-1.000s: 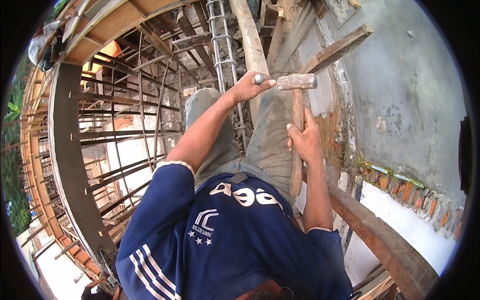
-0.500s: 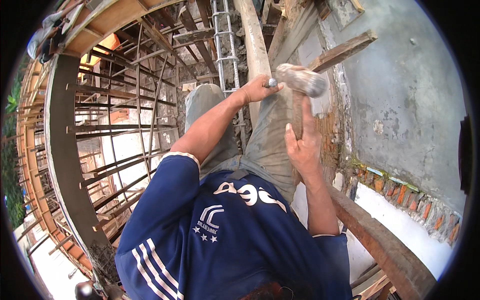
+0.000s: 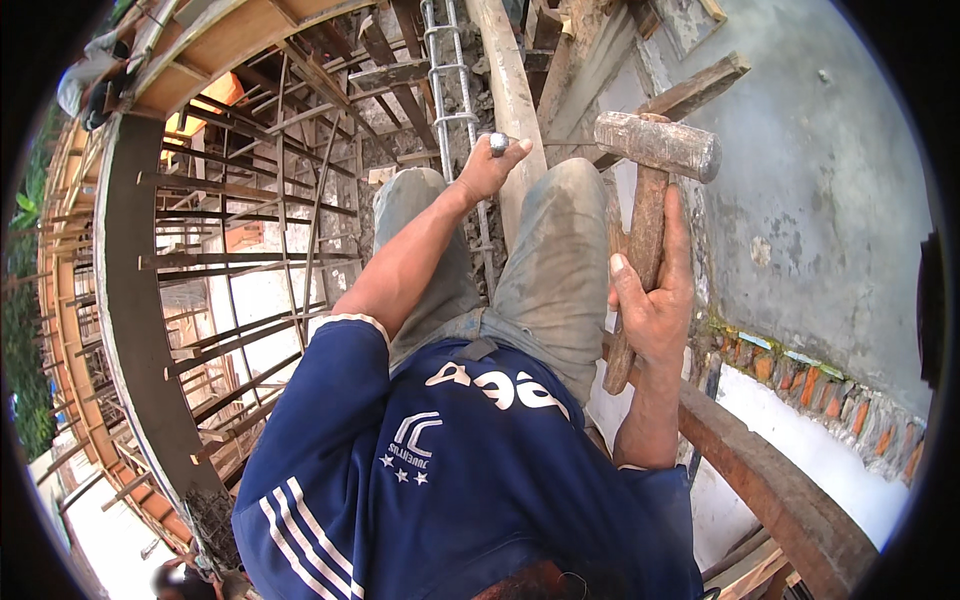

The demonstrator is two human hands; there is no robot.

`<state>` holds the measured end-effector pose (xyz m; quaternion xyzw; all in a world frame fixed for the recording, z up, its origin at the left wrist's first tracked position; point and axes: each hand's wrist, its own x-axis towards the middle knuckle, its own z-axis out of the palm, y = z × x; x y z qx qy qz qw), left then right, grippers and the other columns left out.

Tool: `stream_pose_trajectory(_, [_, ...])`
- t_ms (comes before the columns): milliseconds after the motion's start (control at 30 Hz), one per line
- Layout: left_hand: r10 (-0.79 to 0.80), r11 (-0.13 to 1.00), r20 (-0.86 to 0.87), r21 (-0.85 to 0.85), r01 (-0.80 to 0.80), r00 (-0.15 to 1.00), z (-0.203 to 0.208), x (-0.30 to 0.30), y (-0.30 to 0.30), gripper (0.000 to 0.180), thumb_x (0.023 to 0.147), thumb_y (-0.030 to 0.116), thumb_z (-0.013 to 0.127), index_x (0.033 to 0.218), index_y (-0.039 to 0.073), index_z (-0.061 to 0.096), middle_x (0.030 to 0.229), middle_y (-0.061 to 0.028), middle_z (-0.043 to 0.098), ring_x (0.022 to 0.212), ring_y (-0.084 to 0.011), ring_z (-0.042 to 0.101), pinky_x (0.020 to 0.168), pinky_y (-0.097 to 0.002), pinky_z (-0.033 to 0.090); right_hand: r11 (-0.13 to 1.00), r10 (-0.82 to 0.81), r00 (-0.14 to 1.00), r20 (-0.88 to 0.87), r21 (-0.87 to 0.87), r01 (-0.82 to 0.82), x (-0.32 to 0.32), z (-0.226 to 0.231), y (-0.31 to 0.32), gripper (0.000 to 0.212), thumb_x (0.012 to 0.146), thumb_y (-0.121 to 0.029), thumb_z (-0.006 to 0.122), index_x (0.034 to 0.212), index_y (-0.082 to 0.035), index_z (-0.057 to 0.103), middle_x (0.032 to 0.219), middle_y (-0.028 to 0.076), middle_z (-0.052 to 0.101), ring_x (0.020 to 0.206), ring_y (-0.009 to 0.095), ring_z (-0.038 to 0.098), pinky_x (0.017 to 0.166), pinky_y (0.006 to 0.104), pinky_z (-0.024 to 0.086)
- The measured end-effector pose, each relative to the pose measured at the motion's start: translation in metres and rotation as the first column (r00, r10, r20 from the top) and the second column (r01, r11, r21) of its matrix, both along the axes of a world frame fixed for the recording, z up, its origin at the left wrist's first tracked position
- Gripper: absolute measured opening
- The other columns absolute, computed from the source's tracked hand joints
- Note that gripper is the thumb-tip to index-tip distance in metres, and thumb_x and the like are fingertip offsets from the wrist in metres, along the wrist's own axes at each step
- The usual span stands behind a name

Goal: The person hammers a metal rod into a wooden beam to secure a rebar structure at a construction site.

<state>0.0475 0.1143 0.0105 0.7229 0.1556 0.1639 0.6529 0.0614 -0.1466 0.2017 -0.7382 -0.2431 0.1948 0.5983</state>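
Note:
My right hand [image 3: 655,310] grips a club hammer [image 3: 657,146] by its worn wooden handle, with the forefinger stretched along the wood. The heavy grey head is raised to the right of my right knee, beside the grey wall. My left hand [image 3: 482,178] is closed around a metal rod [image 3: 498,145], seen end-on with its bright round top poking out above the fist. That fist is between my knees, over a pale timber beam [image 3: 505,85]. The rod's lower end is hidden under the hand. Hammer and rod are well apart.
A rebar cage [image 3: 450,90] runs along the beam's left. Wooden props and scaffolding [image 3: 250,260] fill the left, behind a grey concrete edge [image 3: 130,270]. A plastered wall [image 3: 800,200] with exposed brick stands right, near a thick timber [image 3: 760,470]. Another person [image 3: 90,85] is at far upper left.
The hammer has swung up and to the right, away from the rod. My left hand with the rod has shifted left, and my right knee now shows beside it.

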Motion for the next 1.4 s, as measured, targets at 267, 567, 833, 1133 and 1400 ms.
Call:
stream_pose_trajectory(267, [-0.133,0.965,0.037,0.231,0.121,0.990,-0.030,-0.006,-0.001,0.044,0.097,0.022,0.055,0.064,-0.003,0.040,0.057,-0.0081,0.030,0.055,-0.0167,0.029,0.052,-0.0378,0.030,0.977,-0.124,0.981,0.149,0.192,0.094,-0.001,0.025,-0.008,0.082,0.087,0.005,0.057,0.156,-0.011,0.016,0.102,0.015,0.055,0.060,0.010,0.053,0.052,0.0226,0.047])
stream_pose_trajectory(567, [-0.368,0.865,-0.211,0.279,0.417,0.906,-0.023,-0.008,-0.004,0.044,0.097,0.036,0.058,0.080,-0.004,0.064,0.066,-0.0170,0.058,0.060,-0.0223,0.048,0.062,-0.0379,0.045,0.802,-0.356,0.834,0.421,0.596,0.042,-0.014,0.096,-0.009,0.025,0.098,-0.028,0.052,0.097,-0.005,0.045,0.087,0.012,0.054,0.060,0.015,0.051,0.059,0.0328,0.051])
stream_pose_trajectory(833, [-0.450,0.755,-0.261,0.400,0.519,0.854,-0.069,-0.044,-0.006,0.033,0.096,0.030,0.060,0.084,-0.001,0.065,0.067,-0.0193,0.058,0.066,-0.0217,0.061,0.066,-0.0407,0.047,0.898,0.341,0.929,0.145,-0.342,-0.277,-0.019,-0.075,0.019,0.077,0.082,0.000,0.061,0.152,-0.015,0.031,0.132,0.026,0.056,0.116,0.046,0.057,0.101,0.0445,0.046])
stream_pose_trajectory(1133, [0.054,0.989,-0.118,0.140,-0.037,0.991,-0.041,0.011,0.022,0.050,0.099,0.034,0.058,0.059,0.006,0.045,0.055,0.0036,0.032,0.056,-0.0077,0.028,0.049,-0.0327,0.028,0.998,0.053,0.917,0.395,-0.009,-0.054,0.015,0.008,0.015,0.071,0.084,0.002,0.062,0.149,0.001,0.034,0.147,0.023,0.045,0.130,0.032,0.051,0.109,0.0393,0.039])
stream_pose_trajectory(1400, [0.145,0.984,0.009,-0.105,-0.143,0.989,-0.059,0.031,0.062,0.038,0.101,0.030,0.055,0.068,0.012,0.050,0.063,0.0090,0.040,0.056,-0.0055,0.030,0.049,-0.0269,0.026,0.991,0.089,0.996,0.033,-0.099,-0.085,-0.002,-0.066,0.009,0.073,0.083,0.000,0.063,0.149,0.001,0.031,0.140,0.026,0.051,0.125,0.030,0.055,0.102,0.0362,0.045])
